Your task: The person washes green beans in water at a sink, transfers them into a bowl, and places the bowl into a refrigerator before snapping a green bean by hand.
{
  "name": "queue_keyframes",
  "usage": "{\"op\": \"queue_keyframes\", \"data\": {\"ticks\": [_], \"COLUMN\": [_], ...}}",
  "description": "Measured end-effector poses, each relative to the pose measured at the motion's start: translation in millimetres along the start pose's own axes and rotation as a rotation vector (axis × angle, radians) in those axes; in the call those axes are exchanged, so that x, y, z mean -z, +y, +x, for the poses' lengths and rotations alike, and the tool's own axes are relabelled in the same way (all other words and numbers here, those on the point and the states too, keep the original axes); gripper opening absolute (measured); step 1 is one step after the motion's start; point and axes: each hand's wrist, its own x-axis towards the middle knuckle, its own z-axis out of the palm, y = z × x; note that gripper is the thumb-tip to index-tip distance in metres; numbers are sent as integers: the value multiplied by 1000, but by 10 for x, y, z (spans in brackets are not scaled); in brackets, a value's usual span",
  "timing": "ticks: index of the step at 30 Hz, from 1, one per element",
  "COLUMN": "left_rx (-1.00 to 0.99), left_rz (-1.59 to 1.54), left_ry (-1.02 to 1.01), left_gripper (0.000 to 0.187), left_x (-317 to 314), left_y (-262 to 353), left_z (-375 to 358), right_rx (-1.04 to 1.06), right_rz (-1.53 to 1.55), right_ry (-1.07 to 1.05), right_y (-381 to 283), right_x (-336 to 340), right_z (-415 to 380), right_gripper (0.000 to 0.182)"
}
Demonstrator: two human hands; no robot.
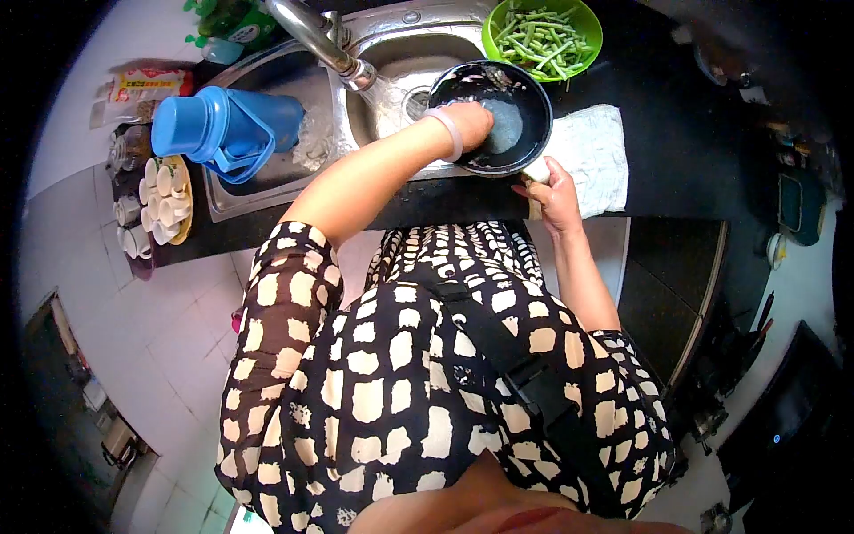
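A black pan [532, 116] with a pale handle [537, 169] is tilted over the near right edge of the sink. My right hand [559, 198] is closed round that handle. Inside the pan is my left hand [471, 123], its fingers curled against the inner wall; whatever they hold is hidden. Cloudy water or suds [506, 125] show beside the fingers, and bits of residue cling to the far inner wall. Water runs from the faucet [359, 75] into the basin just left of the pan.
A green bowl [598, 40] of cut green beans [543, 40] stands behind the pan. A white cloth [600, 151] lies on the counter at right. A blue thermos [227, 125] lies across the left basin [311, 107]. Several cups [165, 198] sit on a tray farther left.
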Motion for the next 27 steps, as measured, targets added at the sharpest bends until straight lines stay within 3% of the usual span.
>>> {"op": "queue_keyframes", "data": {"ticks": [6, 10, 11, 15, 18, 19, 23, 26, 27], "left_rx": [5, -90, 35, -152, -140, -97, -178, -72, -30], "left_rz": [4, -521, -583, -56, -226, -145, -587, -1116, -1257], "left_ry": [-54, -195, -283, -127, -141, -144, -377, -406, -333], "left_gripper": [18, 16, 16, 17, 17, 18, 16, 17, 20], "left_x": [-6, 149, 180, -107, -93, -108, -144, -70, 19], "left_y": [-42, -121, -72, -118, -124, -113, -121, -54, -33], "left_z": [67, -30, -29, 68, 17, 21, 4, -44, -86], "right_rx": [0, -24, -19, -15, -23, -24, -28, -34, -39], "right_rz": [-3, 15, 12, -17, -20, -18, -18, 2, 14], "right_ry": [31, 26, 16, -7, -13, -16, -12, -25, -20], "right_y": [-65, -49, -41, -14, -20, -30, -51, -18, -34], "right_x": [-68, -53, -47, -28, -40, -45, -51, 5, -2], "right_z": [-42, -43, -39, -8, -19, -25, -23, -30, -40], "right_gripper": [42, 43, 43, 44, 44, 44, 43, 43, 43]}}
